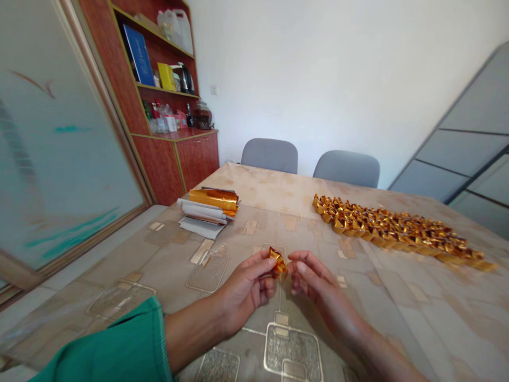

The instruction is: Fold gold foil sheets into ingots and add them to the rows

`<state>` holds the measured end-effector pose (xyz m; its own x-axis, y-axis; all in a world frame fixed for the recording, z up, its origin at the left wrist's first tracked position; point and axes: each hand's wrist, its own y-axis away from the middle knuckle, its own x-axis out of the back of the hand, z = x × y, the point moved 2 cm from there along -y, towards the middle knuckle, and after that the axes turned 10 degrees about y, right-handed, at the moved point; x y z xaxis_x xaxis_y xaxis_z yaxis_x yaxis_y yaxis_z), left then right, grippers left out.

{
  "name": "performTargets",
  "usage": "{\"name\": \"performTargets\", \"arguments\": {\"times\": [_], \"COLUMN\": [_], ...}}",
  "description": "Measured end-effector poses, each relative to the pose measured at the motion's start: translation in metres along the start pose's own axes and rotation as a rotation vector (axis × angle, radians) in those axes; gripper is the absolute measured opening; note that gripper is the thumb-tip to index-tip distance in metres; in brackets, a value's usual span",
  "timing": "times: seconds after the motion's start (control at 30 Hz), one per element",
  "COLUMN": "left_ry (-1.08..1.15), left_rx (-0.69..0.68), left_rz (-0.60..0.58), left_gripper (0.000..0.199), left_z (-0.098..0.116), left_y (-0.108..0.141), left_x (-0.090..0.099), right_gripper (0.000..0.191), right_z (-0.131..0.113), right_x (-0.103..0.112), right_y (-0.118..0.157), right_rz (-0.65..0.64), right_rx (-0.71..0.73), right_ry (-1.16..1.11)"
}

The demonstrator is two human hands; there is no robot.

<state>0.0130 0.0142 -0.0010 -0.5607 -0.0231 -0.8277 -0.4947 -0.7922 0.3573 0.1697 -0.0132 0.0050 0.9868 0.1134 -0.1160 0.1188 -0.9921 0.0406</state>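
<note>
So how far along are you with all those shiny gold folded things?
Lots look done: a long band of folded gold foil pieces lies on the table. In hand: one small gold piece, pinched by the left hand, with the right hand close beside it. Seemingly left: a stack of gold foil sheets on white papers.

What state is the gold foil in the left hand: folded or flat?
Folded: the gold foil shows creased, pointed layers, not a flat sheet.
</note>
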Motion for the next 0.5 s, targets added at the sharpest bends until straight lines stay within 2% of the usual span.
{"name": "performTargets", "arguments": {"times": [0.13,0.23,0.37,0.5], "left_ry": [0.079,0.097,0.081,0.061], "left_rx": [0.004,0.038,0.088,0.089], "left_rz": [0.055,0.041,0.005,-0.011], "left_gripper": [0.015,0.008,0.003,0.009], "left_z": [0.0002,-0.0017,-0.0043,-0.0059], "left_y": [-0.0017,-0.0023,-0.0036,-0.0045], "left_x": [0.0014,0.0025,0.0047,0.0063], "right_gripper": [0.027,0.021,0.014,0.015], "right_z": [-0.0057,-0.0045,-0.0018,-0.0020], "right_x": [-0.0039,-0.0075,-0.0100,-0.0102], "right_y": [0.0045,0.0062,0.0063,0.0069], "right_rz": [0.074,0.111,0.123,0.129], "right_rx": [0.211,0.310,0.371,0.342], "right_ry": [0.424,0.618,0.638,0.622]}}
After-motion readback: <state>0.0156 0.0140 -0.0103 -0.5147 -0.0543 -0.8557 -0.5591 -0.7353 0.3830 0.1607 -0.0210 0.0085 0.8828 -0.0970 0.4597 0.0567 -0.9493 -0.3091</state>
